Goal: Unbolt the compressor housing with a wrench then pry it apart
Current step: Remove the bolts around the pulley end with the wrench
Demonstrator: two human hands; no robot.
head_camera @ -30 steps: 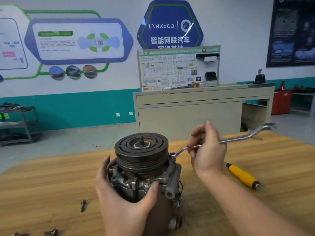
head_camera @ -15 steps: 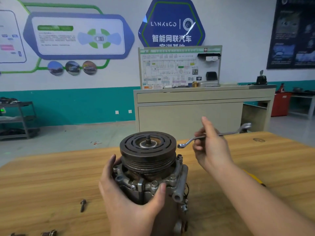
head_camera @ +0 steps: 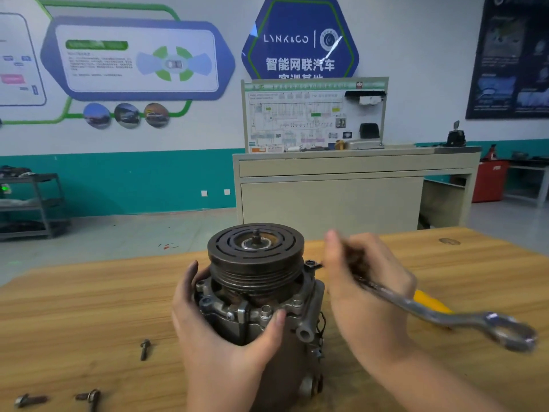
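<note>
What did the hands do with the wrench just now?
The right hand swung the wrench round: its free end, which pointed away to the right, now points toward the person, and the other end is back by the compressor flange. The left hand stayed gripping the compressor; the bolts stayed put.

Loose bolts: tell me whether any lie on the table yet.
Yes, three loose bolts lie on the wooden table left of the compressor.

Beige cabinet [head_camera: 329, 200] against white-and-teal wall [head_camera: 133, 182].
</note>
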